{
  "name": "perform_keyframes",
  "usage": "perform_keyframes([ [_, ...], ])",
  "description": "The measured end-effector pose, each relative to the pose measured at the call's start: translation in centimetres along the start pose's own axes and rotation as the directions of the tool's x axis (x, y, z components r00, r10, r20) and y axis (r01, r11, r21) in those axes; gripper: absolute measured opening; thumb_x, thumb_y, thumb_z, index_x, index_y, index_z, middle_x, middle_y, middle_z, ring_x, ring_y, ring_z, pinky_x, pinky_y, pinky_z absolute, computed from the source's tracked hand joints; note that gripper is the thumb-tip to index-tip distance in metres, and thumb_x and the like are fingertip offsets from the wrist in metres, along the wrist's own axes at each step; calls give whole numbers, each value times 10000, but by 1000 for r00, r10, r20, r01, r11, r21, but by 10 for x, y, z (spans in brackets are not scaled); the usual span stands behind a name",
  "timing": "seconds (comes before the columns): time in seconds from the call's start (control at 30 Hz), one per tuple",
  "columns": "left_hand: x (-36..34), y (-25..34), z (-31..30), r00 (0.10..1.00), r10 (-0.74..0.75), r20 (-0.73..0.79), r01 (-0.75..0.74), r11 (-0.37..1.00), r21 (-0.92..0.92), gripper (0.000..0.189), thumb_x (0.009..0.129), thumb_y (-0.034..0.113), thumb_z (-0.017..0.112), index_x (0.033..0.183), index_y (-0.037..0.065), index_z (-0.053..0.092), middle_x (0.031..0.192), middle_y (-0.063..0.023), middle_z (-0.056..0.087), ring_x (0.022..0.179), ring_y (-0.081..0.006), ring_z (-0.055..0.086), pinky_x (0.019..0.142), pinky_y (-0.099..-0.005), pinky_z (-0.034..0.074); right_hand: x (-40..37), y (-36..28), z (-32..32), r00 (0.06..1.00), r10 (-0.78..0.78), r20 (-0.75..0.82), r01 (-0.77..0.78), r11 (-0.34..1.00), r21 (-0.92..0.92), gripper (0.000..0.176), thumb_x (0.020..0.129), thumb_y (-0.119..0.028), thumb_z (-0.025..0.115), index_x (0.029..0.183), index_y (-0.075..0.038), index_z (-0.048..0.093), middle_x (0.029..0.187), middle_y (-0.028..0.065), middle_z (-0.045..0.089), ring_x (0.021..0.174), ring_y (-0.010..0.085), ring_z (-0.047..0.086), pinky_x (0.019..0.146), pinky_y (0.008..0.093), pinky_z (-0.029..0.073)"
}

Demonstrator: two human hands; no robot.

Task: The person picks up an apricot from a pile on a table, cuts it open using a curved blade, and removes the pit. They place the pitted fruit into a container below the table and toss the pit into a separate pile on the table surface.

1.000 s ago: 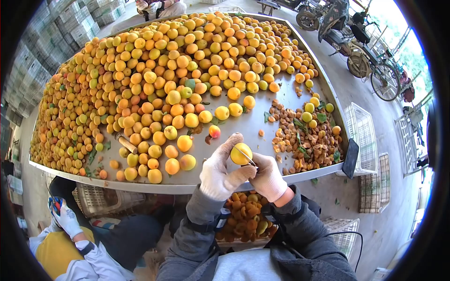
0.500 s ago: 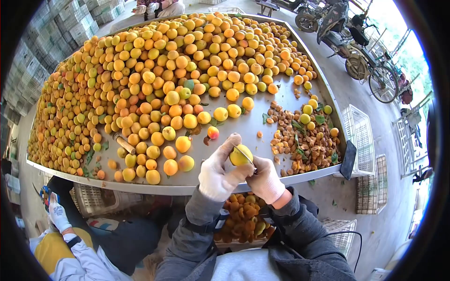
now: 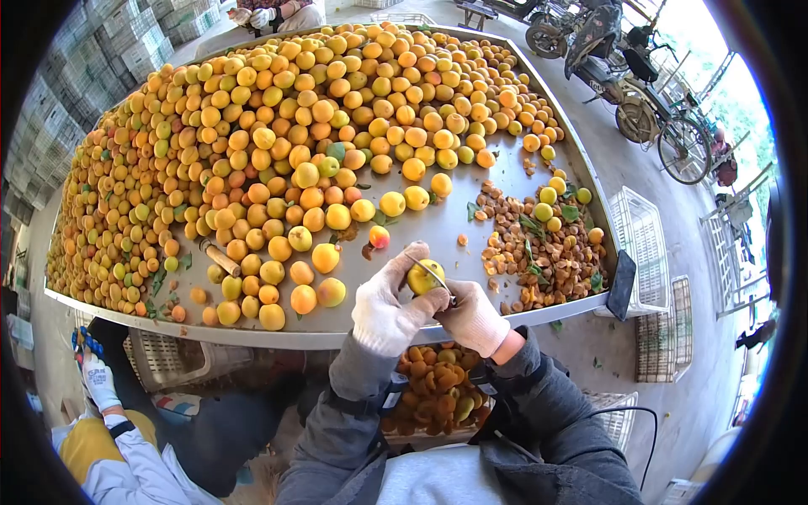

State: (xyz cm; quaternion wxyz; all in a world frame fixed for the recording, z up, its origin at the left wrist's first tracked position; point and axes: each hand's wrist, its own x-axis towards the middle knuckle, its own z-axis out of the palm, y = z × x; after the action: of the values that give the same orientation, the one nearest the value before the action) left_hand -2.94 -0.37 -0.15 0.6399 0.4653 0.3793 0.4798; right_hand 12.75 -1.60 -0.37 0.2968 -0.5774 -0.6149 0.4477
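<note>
My gloved left hand (image 3: 389, 305) holds a yellow-green fruit (image 3: 424, 278) between thumb and fingers, above the near edge of the metal table (image 3: 421, 231). My gloved right hand (image 3: 476, 318) is closed on a small knife (image 3: 436, 276), whose thin curved blade lies against the fruit. A big heap of orange and yellow fruit (image 3: 278, 126) covers much of the table. To the right is a pile of brown pits or fruit pieces (image 3: 547, 252), with a few whole fruits on it. Below my hands, a container holds split orange fruit (image 3: 433, 387).
A wooden handle (image 3: 220, 257) lies among the fruit. White crates (image 3: 641, 252) stand right of the table. At the lower left is a co-worker's gloved hand (image 3: 101, 383); another person (image 3: 278, 15) is at the far side. Motorbikes and a bicycle (image 3: 683, 150) stand at the upper right.
The fruit has turned slightly in my left hand, and the blade now crosses its upper right side. The whole view has shifted a little. The co-worker's hand at lower left has moved slightly.
</note>
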Motion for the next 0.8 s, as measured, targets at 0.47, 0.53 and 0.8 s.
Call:
perform_keyframes([
  [0.47, -2, 2, 0, 926, 375, 32, -326, 758, 565, 620, 747, 98, 829, 1268, -77, 544, 1165, -91, 637, 1124, -199, 578, 1054, -346, 397, 1, 1, -5, 986, -151, -65, 146, 986, -79, 268, 845, -24, 639, 1106, -79, 673, 876, 198, 681, 798, 360, 674, 710, 358, 525],
  [0.53, -1, -3, 2, 965, 261, -8, -261, 965, 7, 638, 770, 127, 827, 1294, -71, 522, 1183, -84, 619, 1128, -188, 565, 1047, -350, 402, -1, -1, -4, 982, -177, -67, 175, 984, -23, 271, 845, -28, 644, 1109, -82, 671, 881, 197, 680, 806, 359, 675, 708, 364, 526],
  [0.8, -2, -12, 2, 934, 357, 31, -350, 890, 292, 637, 816, 133, 799, 1313, -96, 473, 1165, -139, 614, 1038, -179, 603, 933, -316, 498, 0, -3, 0, 942, -305, -144, 254, 923, -290, 302, 799, -7, 657, 1082, -108, 685, 893, 149, 686, 834, 364, 663, 707, 365, 531],
])
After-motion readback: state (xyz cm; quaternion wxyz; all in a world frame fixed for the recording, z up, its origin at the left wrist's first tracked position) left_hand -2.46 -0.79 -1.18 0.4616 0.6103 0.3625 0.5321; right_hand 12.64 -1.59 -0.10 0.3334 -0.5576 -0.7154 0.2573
